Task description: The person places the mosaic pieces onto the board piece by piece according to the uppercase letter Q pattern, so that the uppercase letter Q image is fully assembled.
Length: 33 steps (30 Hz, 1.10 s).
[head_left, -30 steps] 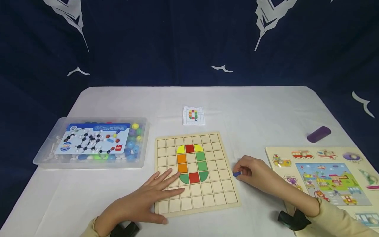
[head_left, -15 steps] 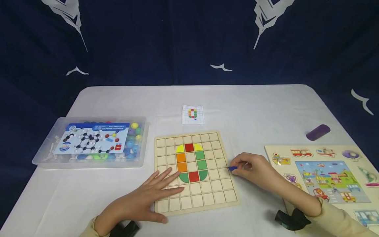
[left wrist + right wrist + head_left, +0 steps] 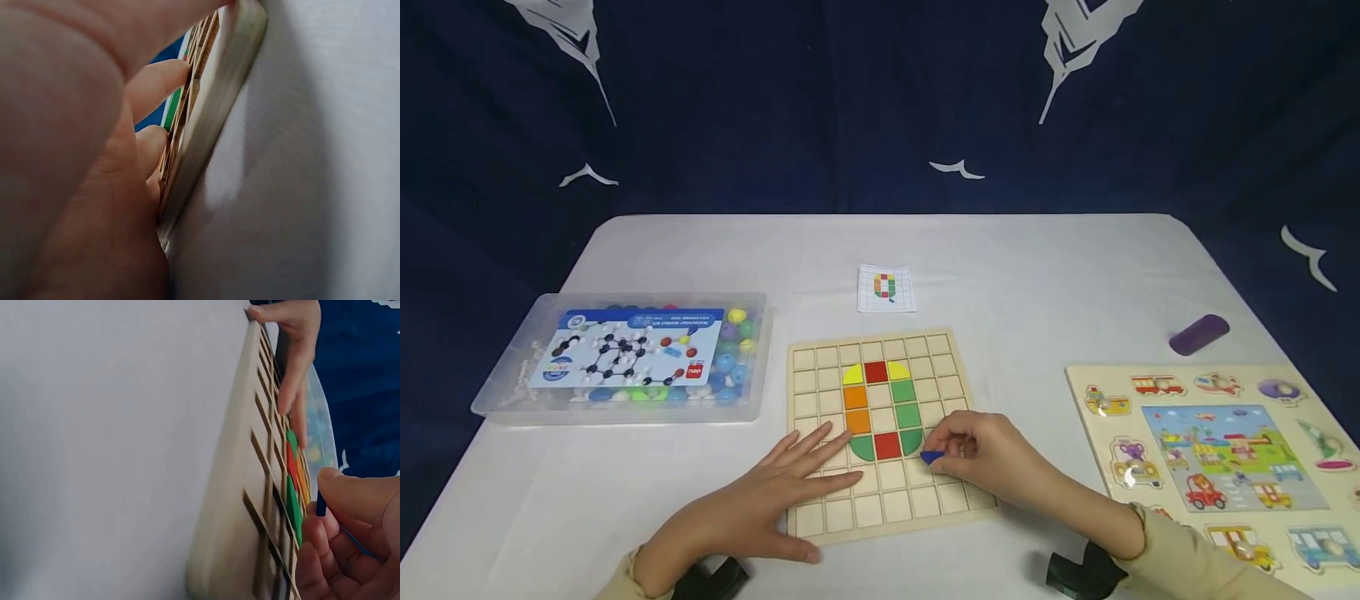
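A wooden grid board (image 3: 895, 504) lies on the table, with red, orange, yellow and green tiles set in a ring in its cells. My left hand (image 3: 752, 508) rests spread on the board's lower left, its fingertips beside the green corner tile (image 3: 862, 448). Between thumb and fingertips my right hand (image 3: 992, 454) pinches a small blue tile (image 3: 932, 457), just right of the other green corner tile (image 3: 912, 441). In the right wrist view the blue tile (image 3: 321, 503) stands on edge in the pinch, above the board. The tile's full outline is hidden by the fingers.
Behind the board lies a small pattern card (image 3: 887, 289). A clear plastic box of beads (image 3: 752, 408) with a molecular model label stands left. To the right lie a wooden picture puzzle (image 3: 1086, 408) and a purple cylinder (image 3: 1199, 334).
My right hand has moved left with the blue tile, from beside the board's right edge to over its cells. The left hand stays in place on the board.
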Motion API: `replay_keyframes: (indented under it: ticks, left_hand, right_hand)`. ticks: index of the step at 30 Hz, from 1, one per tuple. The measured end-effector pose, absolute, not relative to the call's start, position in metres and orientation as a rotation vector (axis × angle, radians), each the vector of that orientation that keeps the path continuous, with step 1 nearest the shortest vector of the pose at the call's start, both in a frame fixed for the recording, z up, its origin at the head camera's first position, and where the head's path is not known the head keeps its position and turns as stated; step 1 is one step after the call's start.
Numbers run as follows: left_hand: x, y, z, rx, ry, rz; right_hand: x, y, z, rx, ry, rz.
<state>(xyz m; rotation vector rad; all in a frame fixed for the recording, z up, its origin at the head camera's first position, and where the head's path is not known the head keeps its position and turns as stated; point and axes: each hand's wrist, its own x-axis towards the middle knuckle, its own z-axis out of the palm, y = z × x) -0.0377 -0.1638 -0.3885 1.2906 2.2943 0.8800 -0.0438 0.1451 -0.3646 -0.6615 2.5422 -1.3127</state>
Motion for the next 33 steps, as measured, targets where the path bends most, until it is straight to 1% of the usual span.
replay_keyframes:
  ticks: [8, 19, 33]
  left_hand:
    - [-0.038, -0.164, -0.387, 1.272, 2.284, 0.885]
    - [-0.039, -0.166, -0.389, 1.359, 2.310, 0.877]
    - [-0.039, -0.165, -0.387, 1.338, 2.297, 0.879]
  right_hand:
    - [-0.041, 0.130, -0.372, -0.722, 2.613, -1.251]
    - [-0.039, 0.125, -0.374, -0.709, 2.696, -1.145]
    - [-0.038, 0.126, -0.372, -0.763, 2.678, -1.146]
